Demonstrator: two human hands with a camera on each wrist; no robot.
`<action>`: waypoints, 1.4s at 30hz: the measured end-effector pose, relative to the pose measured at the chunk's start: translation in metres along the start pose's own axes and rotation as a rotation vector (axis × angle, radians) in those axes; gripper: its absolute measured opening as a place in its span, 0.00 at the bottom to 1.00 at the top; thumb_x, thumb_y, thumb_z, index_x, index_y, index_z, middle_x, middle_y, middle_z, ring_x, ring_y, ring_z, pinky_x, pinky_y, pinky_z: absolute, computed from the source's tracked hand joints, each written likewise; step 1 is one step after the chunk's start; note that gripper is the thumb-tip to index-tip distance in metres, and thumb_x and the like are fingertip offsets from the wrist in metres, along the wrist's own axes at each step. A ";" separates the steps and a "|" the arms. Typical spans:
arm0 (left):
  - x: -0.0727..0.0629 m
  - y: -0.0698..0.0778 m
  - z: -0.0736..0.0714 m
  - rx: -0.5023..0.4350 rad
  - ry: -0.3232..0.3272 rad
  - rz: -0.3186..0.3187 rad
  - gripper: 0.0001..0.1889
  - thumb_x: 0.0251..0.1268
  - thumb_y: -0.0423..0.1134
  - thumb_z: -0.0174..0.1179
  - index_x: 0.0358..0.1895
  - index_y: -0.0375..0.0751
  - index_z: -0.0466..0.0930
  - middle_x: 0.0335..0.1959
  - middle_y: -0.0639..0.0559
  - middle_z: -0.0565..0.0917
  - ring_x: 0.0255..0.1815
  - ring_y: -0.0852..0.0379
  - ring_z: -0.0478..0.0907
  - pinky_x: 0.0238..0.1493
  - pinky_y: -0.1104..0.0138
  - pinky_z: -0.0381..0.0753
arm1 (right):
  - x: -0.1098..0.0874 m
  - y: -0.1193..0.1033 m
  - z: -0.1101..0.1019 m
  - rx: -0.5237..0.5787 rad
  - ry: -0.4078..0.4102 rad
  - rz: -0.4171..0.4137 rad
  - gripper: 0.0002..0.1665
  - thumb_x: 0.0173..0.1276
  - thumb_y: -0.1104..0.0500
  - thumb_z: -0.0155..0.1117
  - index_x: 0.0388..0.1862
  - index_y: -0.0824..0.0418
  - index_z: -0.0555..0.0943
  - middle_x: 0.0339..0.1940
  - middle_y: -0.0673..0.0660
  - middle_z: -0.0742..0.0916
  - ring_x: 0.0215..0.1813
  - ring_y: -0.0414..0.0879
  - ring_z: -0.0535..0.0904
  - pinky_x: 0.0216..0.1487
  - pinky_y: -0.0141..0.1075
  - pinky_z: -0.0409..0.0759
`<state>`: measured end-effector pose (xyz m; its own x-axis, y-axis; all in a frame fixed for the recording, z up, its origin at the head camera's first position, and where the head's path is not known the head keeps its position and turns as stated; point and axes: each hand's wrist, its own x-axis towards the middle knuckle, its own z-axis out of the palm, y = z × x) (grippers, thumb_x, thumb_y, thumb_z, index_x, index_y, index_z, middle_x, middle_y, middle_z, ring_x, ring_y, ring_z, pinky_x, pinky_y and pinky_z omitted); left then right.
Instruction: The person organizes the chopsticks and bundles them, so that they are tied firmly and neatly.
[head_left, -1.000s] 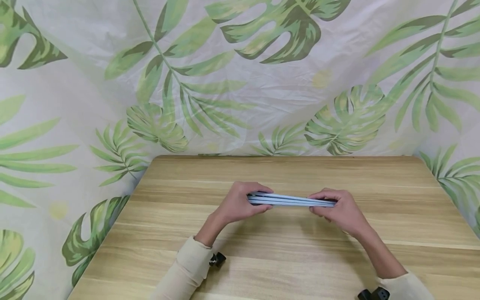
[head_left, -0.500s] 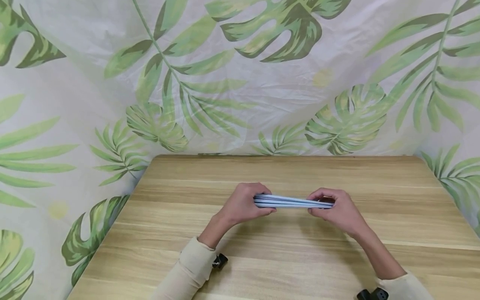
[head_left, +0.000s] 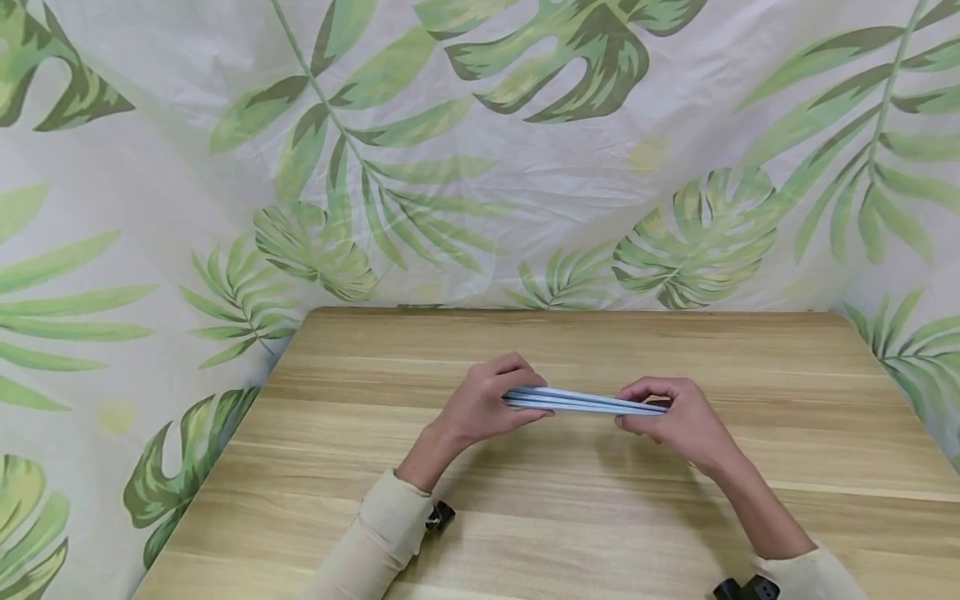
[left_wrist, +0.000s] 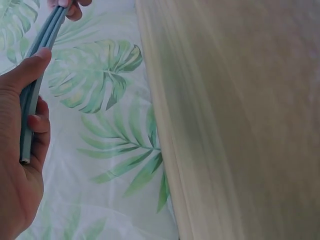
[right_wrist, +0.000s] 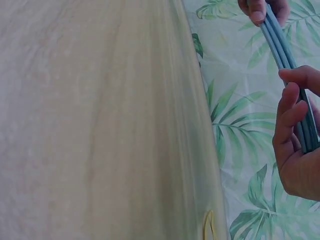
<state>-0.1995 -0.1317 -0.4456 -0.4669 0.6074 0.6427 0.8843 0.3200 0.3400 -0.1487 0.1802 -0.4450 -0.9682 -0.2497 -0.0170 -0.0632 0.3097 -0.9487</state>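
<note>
Above the wooden table, a bundle of several thin light blue sticks (head_left: 577, 402) is held level between both hands. My left hand (head_left: 483, 400) pinches its left end, thumb on the near side and fingers on the far side. Around the right end curl the thumb and fingers of my right hand (head_left: 678, 417). In the left wrist view the sticks (left_wrist: 47, 32) lie side by side, one end resting near the left palm. The right wrist view shows the sticks (right_wrist: 281, 47) running from one hand to the other. Their exact kind cannot be told.
The wood-grain table (head_left: 525, 517) spreads beneath both hands. Behind it hangs a leaf-print cloth (head_left: 570, 167). A thin yellow loop (right_wrist: 209, 225) lies near the table's edge. Black wrist cameras (head_left: 440, 517) sit at both sleeves.
My left hand has shifted slightly to the right along the bundle, and its fingers have changed position on top. The sticks sit closer together at the left end than half a second ago. My right hand stays nearly still.
</note>
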 end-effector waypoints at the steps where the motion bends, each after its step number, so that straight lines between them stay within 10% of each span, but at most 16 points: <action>1: 0.000 0.000 0.000 0.026 -0.017 0.018 0.17 0.51 0.40 0.86 0.42 0.43 0.91 0.37 0.54 0.87 0.34 0.64 0.83 0.38 0.77 0.81 | 0.000 0.000 -0.001 0.005 -0.006 0.009 0.15 0.64 0.61 0.81 0.48 0.66 0.90 0.33 0.57 0.92 0.25 0.39 0.75 0.24 0.34 0.74; 11: 0.002 -0.001 -0.003 0.174 -0.034 0.129 0.16 0.53 0.38 0.84 0.44 0.43 0.91 0.38 0.54 0.89 0.34 0.63 0.85 0.39 0.75 0.84 | 0.000 -0.002 -0.004 0.083 -0.031 0.043 0.17 0.65 0.63 0.80 0.49 0.71 0.88 0.24 0.51 0.87 0.26 0.39 0.75 0.25 0.36 0.76; 20: 0.002 -0.007 0.002 -0.043 0.095 0.098 0.18 0.47 0.32 0.85 0.44 0.39 0.91 0.37 0.50 0.90 0.34 0.60 0.87 0.40 0.72 0.85 | 0.001 0.001 -0.001 0.161 -0.055 0.026 0.16 0.67 0.65 0.77 0.49 0.73 0.86 0.26 0.52 0.88 0.24 0.39 0.76 0.25 0.36 0.76; 35: 0.005 0.010 0.005 0.362 -0.212 -0.050 0.07 0.57 0.43 0.78 0.37 0.51 0.91 0.28 0.63 0.88 0.21 0.70 0.73 0.27 0.74 0.75 | 0.003 0.001 0.005 0.088 -0.098 0.010 0.12 0.69 0.67 0.75 0.49 0.70 0.86 0.33 0.57 0.90 0.22 0.39 0.73 0.22 0.36 0.74; 42: 0.011 0.014 0.001 0.286 -0.300 -0.117 0.08 0.64 0.45 0.77 0.44 0.53 0.93 0.34 0.62 0.91 0.25 0.69 0.76 0.30 0.72 0.77 | 0.003 0.000 0.006 0.076 -0.104 0.001 0.12 0.69 0.66 0.75 0.48 0.70 0.86 0.32 0.57 0.89 0.22 0.39 0.73 0.22 0.37 0.74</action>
<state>-0.1923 -0.1198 -0.4343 -0.5803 0.7261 0.3688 0.8099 0.5622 0.1675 -0.1502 0.1741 -0.4467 -0.9375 -0.3447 -0.0472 -0.0395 0.2404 -0.9699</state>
